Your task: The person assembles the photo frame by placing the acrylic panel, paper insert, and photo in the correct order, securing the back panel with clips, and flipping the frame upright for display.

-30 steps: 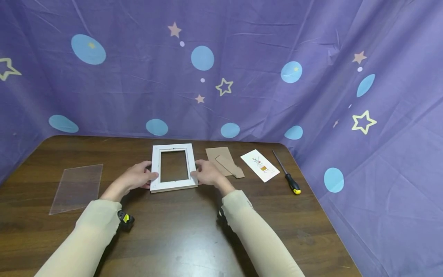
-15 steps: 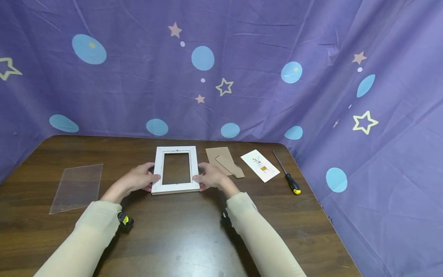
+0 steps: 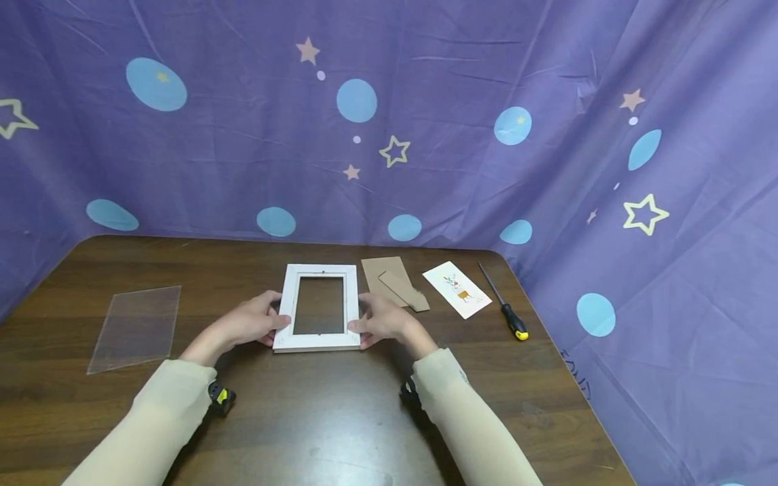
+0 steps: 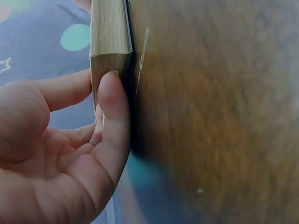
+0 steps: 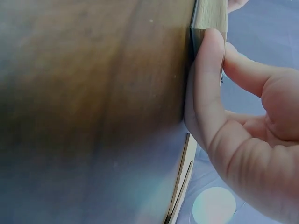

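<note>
2 opposite sides of a white frame (image 3: 317, 342), at mid-table (image 3: 286, 425), are pinched by the left hand (image 3: 250, 320) and right hand (image 3: 386, 320). Uneven lifting could tilt it; a rightward swing might knock the nearby cardboard (image 3: 378, 268).

Fairly bright and even in the head view, apparently lit from above; palest on the white frame (image 3: 319, 342), with a washed-out sheen on the near part of the table (image 3: 331, 432). Darkened by soft shadows along both sleeves (image 3: 140, 425). Slightly soft in fine detail, and stretched towards the upper left, with dots on the curtain (image 3: 450, 196) drawn out into ovals. Dimmer and hazier in both wrist views, heavily blurred across the table, and washed with bluish glare low in the right wrist view. Clearer on the near fingers (image 4: 114, 112), softer on the curtain behind.
</note>
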Tool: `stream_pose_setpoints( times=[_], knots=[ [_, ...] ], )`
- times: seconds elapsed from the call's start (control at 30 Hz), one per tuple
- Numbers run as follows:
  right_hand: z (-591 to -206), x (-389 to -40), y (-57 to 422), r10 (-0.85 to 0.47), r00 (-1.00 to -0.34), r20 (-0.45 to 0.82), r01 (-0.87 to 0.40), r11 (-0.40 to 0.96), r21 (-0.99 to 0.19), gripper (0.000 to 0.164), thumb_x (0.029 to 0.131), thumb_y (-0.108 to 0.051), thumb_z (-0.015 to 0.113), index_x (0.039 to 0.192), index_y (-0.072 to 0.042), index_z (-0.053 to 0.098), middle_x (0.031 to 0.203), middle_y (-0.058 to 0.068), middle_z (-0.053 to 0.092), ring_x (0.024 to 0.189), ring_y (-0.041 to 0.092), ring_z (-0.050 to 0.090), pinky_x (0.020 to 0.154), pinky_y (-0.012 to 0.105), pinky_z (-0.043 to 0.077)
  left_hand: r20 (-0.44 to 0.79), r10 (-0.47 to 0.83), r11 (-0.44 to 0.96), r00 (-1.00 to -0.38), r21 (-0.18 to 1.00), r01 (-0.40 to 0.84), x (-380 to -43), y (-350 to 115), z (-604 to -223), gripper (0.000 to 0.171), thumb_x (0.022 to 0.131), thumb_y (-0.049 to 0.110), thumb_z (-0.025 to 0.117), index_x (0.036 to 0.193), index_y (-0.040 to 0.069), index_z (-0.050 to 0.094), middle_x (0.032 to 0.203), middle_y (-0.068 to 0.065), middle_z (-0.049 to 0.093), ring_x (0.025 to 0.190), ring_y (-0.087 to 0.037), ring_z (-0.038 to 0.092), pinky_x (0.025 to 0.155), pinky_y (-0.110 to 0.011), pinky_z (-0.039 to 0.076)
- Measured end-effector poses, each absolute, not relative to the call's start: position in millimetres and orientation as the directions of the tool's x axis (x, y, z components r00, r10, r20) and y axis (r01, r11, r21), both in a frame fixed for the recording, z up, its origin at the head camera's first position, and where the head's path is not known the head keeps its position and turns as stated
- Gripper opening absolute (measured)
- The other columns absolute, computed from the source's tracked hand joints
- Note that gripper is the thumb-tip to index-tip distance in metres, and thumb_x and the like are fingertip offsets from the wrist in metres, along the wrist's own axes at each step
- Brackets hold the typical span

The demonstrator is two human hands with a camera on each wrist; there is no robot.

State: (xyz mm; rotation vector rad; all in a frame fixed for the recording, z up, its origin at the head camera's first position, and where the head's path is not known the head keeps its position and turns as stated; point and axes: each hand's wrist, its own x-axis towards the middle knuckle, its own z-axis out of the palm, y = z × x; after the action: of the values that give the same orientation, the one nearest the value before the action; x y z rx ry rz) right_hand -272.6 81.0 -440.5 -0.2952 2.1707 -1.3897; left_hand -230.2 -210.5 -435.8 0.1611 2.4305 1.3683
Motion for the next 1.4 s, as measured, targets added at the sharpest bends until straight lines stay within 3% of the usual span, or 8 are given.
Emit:
stream_pose_setpoints(
  times=[0.87, 1.4],
  knots=[
    [-433.2, -247.4, 103.2, -0.463, -0.783, -0.416, 0.159, 0.497, -0.853, 0.103, 0.095, 0.003, 0.076, 0.170, -0.005, 0.006, 0.095, 0.023, 0.065, 0.063, 0.027, 0.070, 0.064, 0.040, 0.068, -0.262, 0.301, 0.575, -0.917, 0.817, -0.045, -215.2, -193.2, -434.7, 0.066, 0.101, 0.012, 0.071, 0.149, -0.015, 0.036, 0.095, -0.018, 0.060, 0.081, -0.024, 0.069, 0.075, -0.040, 0.066],
    [-440.3, -249.3, 106.0, -0.570, -0.717, -0.400, 0.187, 0.395, -0.899, 0.108, 0.098, 0.003, 0.073, 0.171, -0.013, -0.004, 0.090, 0.022, 0.065, 0.062, 0.029, 0.071, 0.065, 0.043, 0.068, -0.265, 0.303, 0.603, -0.915, 0.797, -0.031, -211.2, -198.7, -430.0, 0.064, 0.100, 0.013, 0.073, 0.146, -0.015, 0.040, 0.091, -0.017, 0.059, 0.080, -0.024, 0.070, 0.078, -0.043, 0.067]
  ],
)
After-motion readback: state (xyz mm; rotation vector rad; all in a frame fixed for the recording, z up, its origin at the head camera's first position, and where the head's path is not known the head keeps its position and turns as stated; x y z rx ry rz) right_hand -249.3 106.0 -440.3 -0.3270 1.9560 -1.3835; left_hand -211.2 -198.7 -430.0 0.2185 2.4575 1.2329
